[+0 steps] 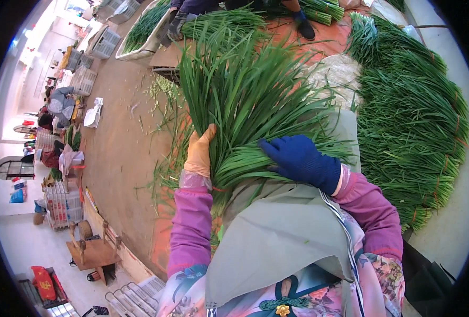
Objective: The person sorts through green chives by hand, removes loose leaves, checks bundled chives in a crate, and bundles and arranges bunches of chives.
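Observation:
A large loose bunch of green garlic chives (242, 107) fans out over my lap. My left hand (200, 148), in an orange-tan rubber glove, grips it on its left side with the thumb pointing up. My right hand (303, 160), in a dark blue knit glove, is closed around leaves bent over to the right. Its fingertips are partly hidden among them. A red tie (220, 190) shows low on the bunch, just right of my left wrist. Beneath the bunch, a grey-green apron (278, 233) covers my lap.
Tied chive bundles (408, 130) are piled along the right. Opposite, a person's gloved hand (176, 27) touches more chives (222, 23). A white tub (145, 47) of greens stands at upper left. Trimmings (165, 93) litter the floor. A wooden stool (93, 253) lies upturned at lower left.

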`<state>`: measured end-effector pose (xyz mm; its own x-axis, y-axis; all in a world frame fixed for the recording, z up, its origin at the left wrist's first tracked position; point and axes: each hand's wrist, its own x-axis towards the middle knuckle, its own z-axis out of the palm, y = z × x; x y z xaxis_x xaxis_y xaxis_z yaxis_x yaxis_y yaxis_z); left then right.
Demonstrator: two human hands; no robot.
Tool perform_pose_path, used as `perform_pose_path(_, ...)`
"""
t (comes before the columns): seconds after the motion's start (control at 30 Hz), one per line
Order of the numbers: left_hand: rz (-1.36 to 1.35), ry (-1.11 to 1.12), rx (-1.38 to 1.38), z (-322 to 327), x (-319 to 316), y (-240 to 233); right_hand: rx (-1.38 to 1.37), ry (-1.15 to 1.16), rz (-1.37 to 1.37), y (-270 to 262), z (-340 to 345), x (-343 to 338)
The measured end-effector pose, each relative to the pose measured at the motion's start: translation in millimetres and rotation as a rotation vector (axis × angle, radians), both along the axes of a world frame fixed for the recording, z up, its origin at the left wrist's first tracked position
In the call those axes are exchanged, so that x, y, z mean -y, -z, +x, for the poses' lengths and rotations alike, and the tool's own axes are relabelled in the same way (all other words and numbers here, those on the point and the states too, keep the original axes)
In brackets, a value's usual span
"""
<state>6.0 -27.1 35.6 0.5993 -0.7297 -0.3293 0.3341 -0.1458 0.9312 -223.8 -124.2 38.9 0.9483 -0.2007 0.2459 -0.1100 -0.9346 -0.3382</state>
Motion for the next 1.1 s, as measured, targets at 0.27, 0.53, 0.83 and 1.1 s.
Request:
perform_pose_path(0.27,-0.102,0.134,0.085,-18,0,1,0.403,-0.033,-0.138,-42,-17,42)
perform_pose_path(0.53,-0.141,0.225,0.106,-29,-7,-6,0.302,0.461,-0.181,-108,-19,75)
perform_pose_path(0.83,-0.141,0.279,0.172,-31,-8,-4,0.643,0.301,0.937,-113,-32,123)
perform_pose_path(1.1,-0.165,0.351,0.222,-42,-6,-15,0.213,0.311,-0.413,-118,26,69)
